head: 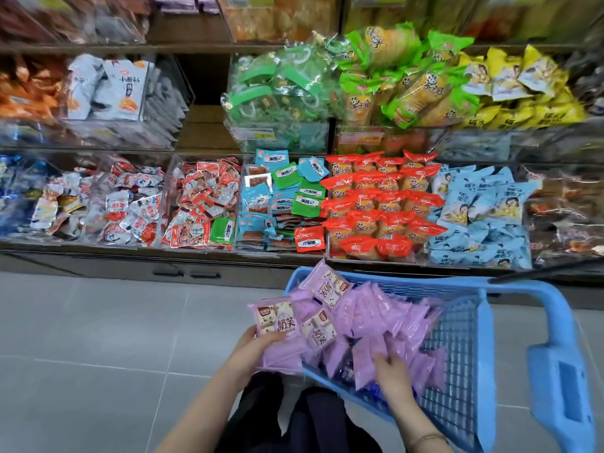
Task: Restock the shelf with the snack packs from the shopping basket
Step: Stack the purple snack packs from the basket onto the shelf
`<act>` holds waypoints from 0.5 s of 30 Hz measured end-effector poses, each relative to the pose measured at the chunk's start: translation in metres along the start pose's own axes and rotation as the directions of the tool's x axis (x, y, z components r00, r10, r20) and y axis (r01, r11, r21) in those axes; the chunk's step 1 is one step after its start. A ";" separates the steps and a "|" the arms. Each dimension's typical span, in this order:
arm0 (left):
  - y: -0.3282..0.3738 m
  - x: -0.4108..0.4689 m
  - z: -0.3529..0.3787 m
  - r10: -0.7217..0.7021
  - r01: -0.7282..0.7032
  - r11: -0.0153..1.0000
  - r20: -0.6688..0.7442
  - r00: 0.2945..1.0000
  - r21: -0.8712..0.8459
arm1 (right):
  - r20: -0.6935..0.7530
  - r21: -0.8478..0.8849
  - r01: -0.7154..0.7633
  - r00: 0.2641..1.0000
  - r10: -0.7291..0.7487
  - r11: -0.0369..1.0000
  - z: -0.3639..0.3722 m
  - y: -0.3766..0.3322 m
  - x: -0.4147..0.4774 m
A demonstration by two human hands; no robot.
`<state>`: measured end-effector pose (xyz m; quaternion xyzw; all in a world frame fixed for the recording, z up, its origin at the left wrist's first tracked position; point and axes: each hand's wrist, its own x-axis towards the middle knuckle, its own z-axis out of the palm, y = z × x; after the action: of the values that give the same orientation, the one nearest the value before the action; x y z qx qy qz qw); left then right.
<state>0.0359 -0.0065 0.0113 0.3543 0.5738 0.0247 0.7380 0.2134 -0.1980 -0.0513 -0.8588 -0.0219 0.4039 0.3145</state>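
A blue plastic shopping basket (470,348) stands on the floor below the shelf, filled with several purple snack packs (385,315). My left hand (258,346) grips a stack of purple packs (277,322) at the basket's left rim, thumb on the top pack. My right hand (390,376) reaches into the basket, its fingers curled round a purple pack (364,366). The shelf (202,253) rises behind, its clear bins full of other snacks.
Bins hold red packs (382,204), light blue packs (480,217), green packs (281,89) and yellow packs (519,89). An empty bay (204,125) shows on the middle shelf. The basket's handle (555,371) juts out at right. Grey tiled floor (98,338) lies to the left.
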 end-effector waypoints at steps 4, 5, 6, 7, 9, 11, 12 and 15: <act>0.002 0.004 0.024 0.011 -0.011 1.000 0.045 0.999 -0.010 | 0.010 -0.100 0.245 0.969 -0.245 0.964 -0.012 -0.039 -0.021; 0.002 0.004 0.029 0.011 -0.010 1.000 0.056 0.998 -0.022 | 0.039 -0.111 0.329 0.945 -0.326 0.938 -0.012 -0.052 -0.029; 0.001 0.003 0.033 0.013 -0.010 0.999 0.065 0.998 -0.036 | 0.076 -0.114 0.414 0.910 -0.408 0.903 -0.009 -0.064 -0.037; 0.001 0.002 0.035 0.015 -0.012 0.999 0.075 0.997 -0.050 | 0.121 -0.120 0.495 0.868 -0.482 0.861 -0.005 -0.073 -0.044; 0.003 -0.003 0.035 0.022 -0.015 0.997 0.098 0.995 -0.077 | 0.190 -0.126 0.618 0.783 -0.592 0.776 0.004 -0.083 -0.057; 0.006 -0.005 0.025 0.040 -0.026 0.992 0.108 0.993 -0.124 | 0.199 -0.077 0.647 0.755 -0.624 0.758 0.010 -0.092 -0.064; 0.008 -0.005 0.017 0.051 -0.034 0.988 0.111 0.993 -0.148 | 0.187 -0.020 0.634 0.762 -0.620 0.773 0.013 -0.098 -0.067; 0.017 -0.004 -0.008 0.068 -0.044 0.981 0.123 0.990 -0.190 | 0.169 0.184 0.536 0.809 -0.563 0.824 0.027 -0.122 -0.070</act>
<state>0.0338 0.0084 0.0235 0.3002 0.5097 0.0762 0.8027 0.1734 -0.1063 0.0520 -0.7447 -0.2779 0.3867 0.4676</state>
